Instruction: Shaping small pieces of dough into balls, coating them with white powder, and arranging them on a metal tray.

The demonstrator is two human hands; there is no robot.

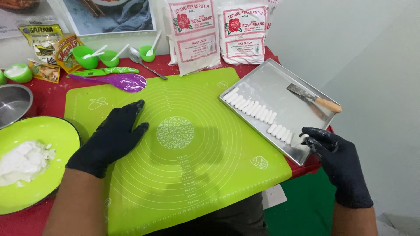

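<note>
now left hand flat on mat; right hand at tray.

Two white flour bags stand against the wall behind a red-covered table, with small green bowls holding white spoons to their left. A purple spoon lies near a steel bowl, and a green bowl of white dough sits at the table's near left.

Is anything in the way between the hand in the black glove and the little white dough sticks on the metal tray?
Nothing visible. The right hand is already at the near corner of the metal tray, fingers by the last of the white dough sticks. The scraper lies farther back.
</note>
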